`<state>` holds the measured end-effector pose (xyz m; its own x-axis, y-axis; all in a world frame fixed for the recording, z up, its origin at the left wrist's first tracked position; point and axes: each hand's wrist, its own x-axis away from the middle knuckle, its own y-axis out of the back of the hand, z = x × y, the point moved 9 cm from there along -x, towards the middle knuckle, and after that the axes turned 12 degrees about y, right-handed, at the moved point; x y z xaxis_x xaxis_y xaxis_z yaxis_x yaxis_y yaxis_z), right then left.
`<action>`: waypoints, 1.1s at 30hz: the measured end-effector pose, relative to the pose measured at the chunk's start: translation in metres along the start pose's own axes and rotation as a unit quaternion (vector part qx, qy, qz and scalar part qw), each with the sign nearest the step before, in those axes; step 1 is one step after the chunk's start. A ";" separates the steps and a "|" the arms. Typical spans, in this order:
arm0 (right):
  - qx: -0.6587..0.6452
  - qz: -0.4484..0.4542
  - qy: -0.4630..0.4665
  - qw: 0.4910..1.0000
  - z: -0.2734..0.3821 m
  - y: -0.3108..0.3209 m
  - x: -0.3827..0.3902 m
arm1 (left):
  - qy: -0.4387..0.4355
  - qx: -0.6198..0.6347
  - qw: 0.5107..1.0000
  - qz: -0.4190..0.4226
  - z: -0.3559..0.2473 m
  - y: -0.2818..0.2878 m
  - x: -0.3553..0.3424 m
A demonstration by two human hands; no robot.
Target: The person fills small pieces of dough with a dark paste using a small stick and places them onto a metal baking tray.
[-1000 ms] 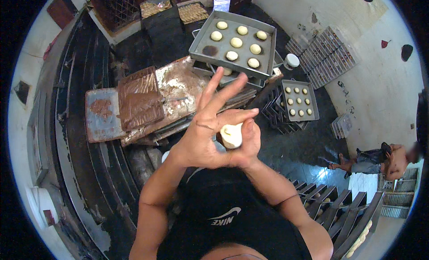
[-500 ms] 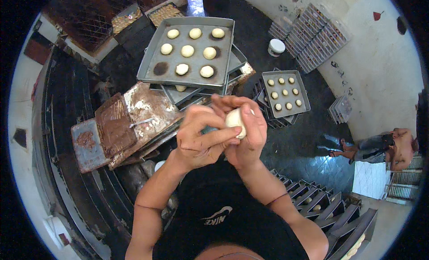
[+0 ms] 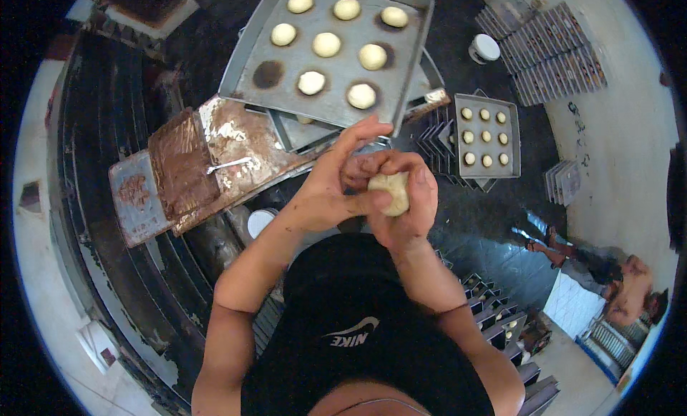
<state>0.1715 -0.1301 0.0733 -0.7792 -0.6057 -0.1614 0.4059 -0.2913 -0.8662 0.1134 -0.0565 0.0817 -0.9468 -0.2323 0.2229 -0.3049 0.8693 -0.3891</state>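
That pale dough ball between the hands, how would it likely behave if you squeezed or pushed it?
The dough ball looks soft: the right hand cups it while the left hand pinches it, so it probably dents easily. Its rounded shape could roll if set down. It seems light, since fingers alone carry it.

Even daylight, brightest on the pale wall (image 3: 608,130) at right and washing it out, leaves the dark bench (image 3: 107,223) at left dim, with soft shadows under the tray (image 3: 243,58), strong fisheye bending and a black rim, and mild softness throughout.
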 end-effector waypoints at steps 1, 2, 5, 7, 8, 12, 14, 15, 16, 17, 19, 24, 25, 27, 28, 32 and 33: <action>0.023 -0.001 -0.007 1.000 -0.019 0.005 -0.006 | -0.011 0.011 1.000 -0.025 -0.004 0.023 0.003; 0.048 -0.002 -0.015 0.999 -0.040 0.007 -0.016 | -0.024 0.031 0.997 -0.066 0.001 0.057 0.006; 0.178 -0.075 -0.095 0.977 -0.112 0.027 -0.039 | -0.036 0.100 0.971 -0.215 0.012 0.155 0.020; 0.346 -0.059 -0.127 0.928 -0.158 0.044 -0.069 | -0.001 0.063 0.955 -0.289 0.027 0.221 0.035; 0.532 0.078 -0.081 0.839 -0.177 0.025 -0.103 | 0.022 0.045 0.944 -0.326 0.035 0.251 0.043; 0.701 0.384 0.087 0.595 -0.299 -0.002 -0.175 | 0.052 0.108 0.928 -0.354 0.044 0.318 0.053; 0.763 0.486 0.163 0.394 -0.349 -0.011 -0.174 | 0.037 0.098 0.932 -0.347 0.037 0.340 0.056; 0.767 0.485 0.102 0.407 -0.356 0.001 -0.174 | 0.029 0.093 0.935 -0.341 0.035 0.349 0.055; 0.761 0.488 0.084 0.419 -0.365 -0.007 -0.174 | 0.035 0.095 0.932 -0.349 0.037 0.364 0.062; 0.759 0.487 0.067 0.428 -0.367 -0.015 -0.176 | 0.041 0.097 0.930 -0.352 0.038 0.374 0.067; 0.708 0.423 -0.036 0.564 -0.358 -0.006 -0.197 | 0.054 0.094 0.926 -0.363 0.037 0.391 0.078; 0.692 0.363 -0.136 0.609 -0.343 0.005 -0.217 | 0.040 0.087 0.924 -0.371 0.026 0.415 0.077; 0.745 0.421 -0.039 0.517 -0.360 0.006 -0.202 | 0.034 0.087 0.930 -0.354 0.024 0.415 0.069; 0.774 0.475 0.051 0.416 -0.377 -0.001 -0.190 | 0.016 0.084 0.939 -0.333 0.019 0.415 0.057; 0.771 0.479 0.042 0.418 -0.381 -0.005 -0.193 | 0.021 0.075 0.937 -0.340 0.020 0.419 0.057; 0.715 0.326 -0.109 0.608 -0.340 -0.006 -0.240 | 0.041 0.059 0.925 -0.372 0.020 0.411 0.081; 0.725 0.210 -0.110 0.647 -0.314 0.006 -0.260 | 0.036 0.057 0.923 -0.378 0.017 0.410 0.084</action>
<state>0.2261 0.2586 -0.0382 -0.4320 -0.9014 -0.0292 0.7054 -0.3579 0.6118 -0.0929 0.2728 -0.0744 -0.4507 -0.7204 0.5271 -0.8886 0.4181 -0.1885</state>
